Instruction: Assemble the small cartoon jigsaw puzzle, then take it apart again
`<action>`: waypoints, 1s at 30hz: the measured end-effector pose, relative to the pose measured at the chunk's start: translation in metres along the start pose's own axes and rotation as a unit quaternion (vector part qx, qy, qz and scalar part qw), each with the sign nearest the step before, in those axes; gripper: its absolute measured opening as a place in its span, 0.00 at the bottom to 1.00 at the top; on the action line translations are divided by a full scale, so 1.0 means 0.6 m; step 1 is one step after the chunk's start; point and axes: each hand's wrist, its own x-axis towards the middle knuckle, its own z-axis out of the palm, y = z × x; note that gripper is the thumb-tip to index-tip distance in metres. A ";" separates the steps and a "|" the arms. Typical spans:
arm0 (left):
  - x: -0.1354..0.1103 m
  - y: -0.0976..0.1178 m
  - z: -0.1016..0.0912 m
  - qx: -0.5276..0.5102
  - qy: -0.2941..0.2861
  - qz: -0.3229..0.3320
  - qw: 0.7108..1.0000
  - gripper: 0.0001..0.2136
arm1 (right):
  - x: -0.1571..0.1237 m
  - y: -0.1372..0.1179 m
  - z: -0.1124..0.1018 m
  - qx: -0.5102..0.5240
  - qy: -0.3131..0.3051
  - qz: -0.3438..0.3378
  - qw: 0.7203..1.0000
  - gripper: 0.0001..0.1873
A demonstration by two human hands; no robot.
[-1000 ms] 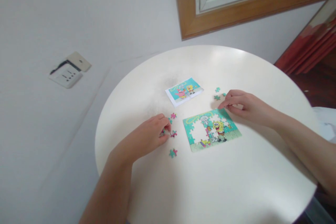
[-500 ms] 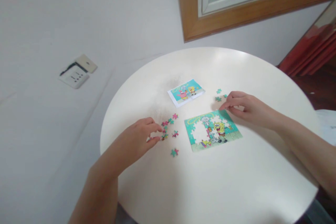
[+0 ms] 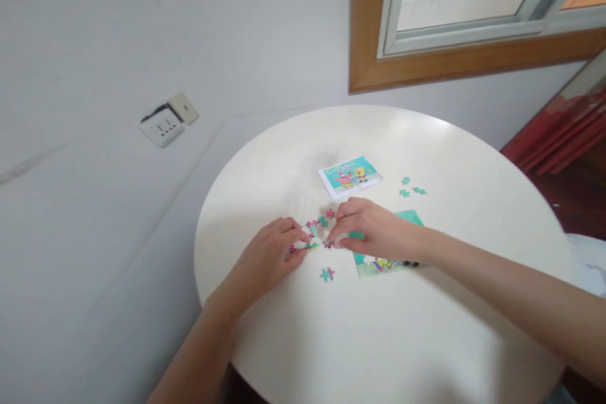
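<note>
A partly assembled cartoon jigsaw puzzle (image 3: 409,216) lies on the white table, its middle hidden under my right hand and forearm. My right hand (image 3: 353,227) reaches left across it, thumb and index finger closed on a small pink-and-white puzzle piece (image 3: 328,244). My left hand (image 3: 279,246) rests at the left side of the loose pieces, its thumb and fingertips closed around a green-and-yellow puzzle piece (image 3: 312,245). More pink and green pieces (image 3: 311,225) lie between the hands. One teal-and-pink piece (image 3: 327,274) sits apart, nearer me.
A reference picture card (image 3: 350,177) lies behind the puzzle. Several teal pieces (image 3: 404,192) are at its right. The round white table (image 3: 379,341) stands against a wall with a socket (image 3: 161,127) and a wood-framed window (image 3: 364,69).
My right hand has moved left from the puzzle's upper right edge to the loose pieces. My left hand's thumb and fingers have drawn closer together. The view has shifted slightly.
</note>
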 end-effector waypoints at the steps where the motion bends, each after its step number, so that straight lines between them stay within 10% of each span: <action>1: 0.000 -0.003 0.004 -0.006 0.010 0.004 1.000 0.06 | 0.016 -0.002 0.011 -0.011 -0.005 0.003 1.000 0.09; 17: -0.003 -0.024 0.027 -0.070 0.045 0.037 0.996 0.06 | 0.061 -0.039 0.060 -0.063 -0.052 0.213 0.974 0.09; 30: -0.003 -0.021 0.024 -0.075 0.038 0.042 0.996 0.03 | 0.055 -0.034 0.072 -0.064 -0.016 0.194 0.979 0.10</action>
